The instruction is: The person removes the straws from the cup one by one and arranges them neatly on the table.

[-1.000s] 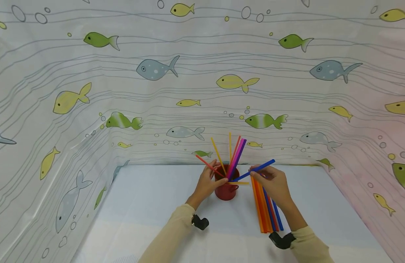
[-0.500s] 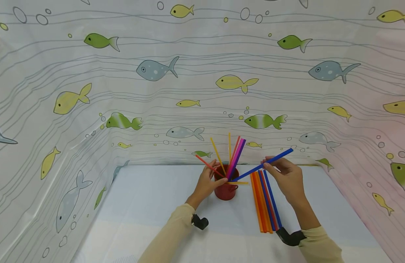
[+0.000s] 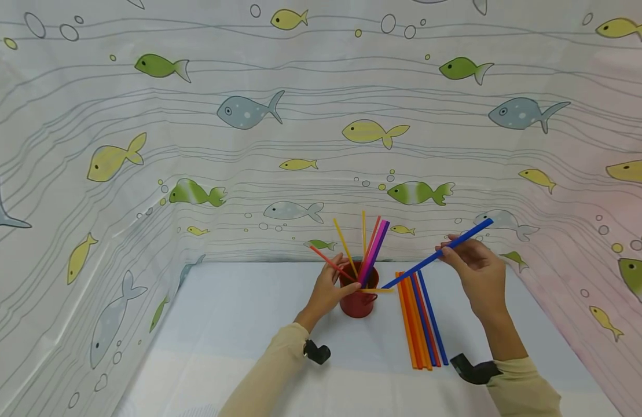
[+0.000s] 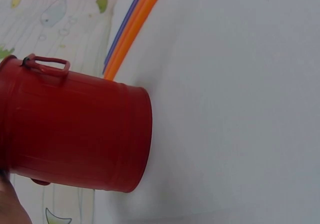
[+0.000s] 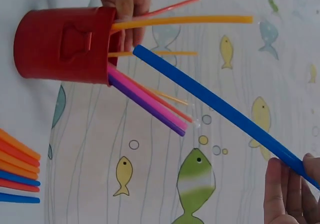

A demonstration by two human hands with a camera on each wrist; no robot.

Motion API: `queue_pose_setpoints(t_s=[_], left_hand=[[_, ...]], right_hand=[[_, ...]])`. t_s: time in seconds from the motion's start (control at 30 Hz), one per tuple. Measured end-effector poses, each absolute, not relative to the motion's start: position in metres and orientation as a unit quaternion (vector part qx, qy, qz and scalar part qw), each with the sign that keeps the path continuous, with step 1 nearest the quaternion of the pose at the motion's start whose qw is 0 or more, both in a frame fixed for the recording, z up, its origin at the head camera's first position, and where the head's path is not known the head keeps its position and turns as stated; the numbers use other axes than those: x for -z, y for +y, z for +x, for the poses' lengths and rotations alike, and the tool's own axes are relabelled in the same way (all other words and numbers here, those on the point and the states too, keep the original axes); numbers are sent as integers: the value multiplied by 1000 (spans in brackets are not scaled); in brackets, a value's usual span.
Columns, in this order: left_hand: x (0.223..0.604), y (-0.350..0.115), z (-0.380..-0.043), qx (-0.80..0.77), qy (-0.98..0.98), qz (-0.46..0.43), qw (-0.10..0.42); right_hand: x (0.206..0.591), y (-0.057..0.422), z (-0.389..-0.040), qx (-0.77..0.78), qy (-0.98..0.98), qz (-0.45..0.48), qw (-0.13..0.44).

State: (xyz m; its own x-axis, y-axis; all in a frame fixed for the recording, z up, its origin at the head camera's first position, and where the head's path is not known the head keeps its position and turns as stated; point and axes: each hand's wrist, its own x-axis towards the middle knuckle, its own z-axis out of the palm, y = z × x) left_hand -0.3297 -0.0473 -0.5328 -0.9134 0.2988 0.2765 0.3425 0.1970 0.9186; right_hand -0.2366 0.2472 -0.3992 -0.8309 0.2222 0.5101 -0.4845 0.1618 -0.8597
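Note:
A small red metal bucket (image 3: 358,304) with a little side handle stands upright on the white table. My left hand (image 3: 325,289) holds it at the rim, thumb at the front and fingers round the far left side. Several thin straws lean out of the bucket: red, yellow, and a pink straw (image 3: 371,255) beside a purple one. My right hand (image 3: 479,269) pinches a long blue straw (image 3: 417,266) between thumb and fingers. It slants down to the left, its lower end to the right of the bucket's rim. In the right wrist view, that free end (image 5: 137,50) overlaps the bucket's straws.
Right of the bucket, a row of orange straws (image 3: 411,324), with blue and red ones beside it, lies on the table (image 3: 237,313). A fish-printed sheet (image 3: 310,185) forms walls behind and at both sides. Black wrist cameras sit on both cuffs.
My right hand has moved right and slightly up, drawing the blue straw away from the bucket's rim. My left hand has stayed on the bucket.

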Motion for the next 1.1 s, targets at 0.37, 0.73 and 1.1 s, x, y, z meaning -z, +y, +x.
queue_pose_setpoints(t_s=[0.37, 0.73, 1.1], left_hand=[[534, -48, -330, 604, -770, -207, 16], [534, -48, -331, 602, -770, -211, 22], [532, -47, -329, 600, -773, -206, 17]], right_hand=[[420, 261, -245, -681, -679, 56, 268], [447, 273, -253, -630, -738, -21, 239], [478, 285, -265, -577, -795, -59, 178]])
